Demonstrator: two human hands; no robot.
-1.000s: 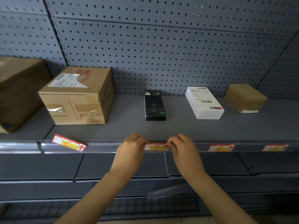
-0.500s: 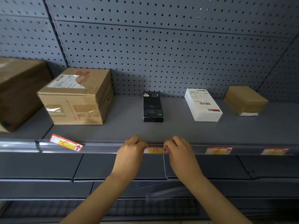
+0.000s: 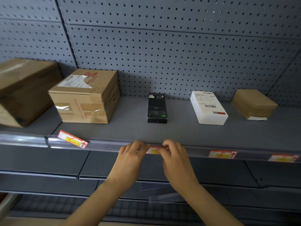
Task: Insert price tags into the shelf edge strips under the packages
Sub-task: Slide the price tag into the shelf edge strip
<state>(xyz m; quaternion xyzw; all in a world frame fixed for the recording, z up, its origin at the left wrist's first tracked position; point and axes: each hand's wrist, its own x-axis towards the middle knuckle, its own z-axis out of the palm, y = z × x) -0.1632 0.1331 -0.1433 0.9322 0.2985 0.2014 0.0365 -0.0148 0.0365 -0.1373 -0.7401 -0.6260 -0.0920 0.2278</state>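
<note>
Fingers of left hand [image 3: 130, 154] and right hand [image 3: 175, 154] pinch price tag [image 3: 154, 150] in edge strip [image 3: 105, 145], below black box [image 3: 157, 108].

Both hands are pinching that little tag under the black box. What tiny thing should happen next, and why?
Probably press the red-and-yellow paper price tag fully down into the clear plastic edge strip. The left hand and right hand pinch its two ends below the flat black box, and how far it is seated is hidden. After that, likely the tilted red-and-yellow tag lying loose by the taped cardboard box.
</note>
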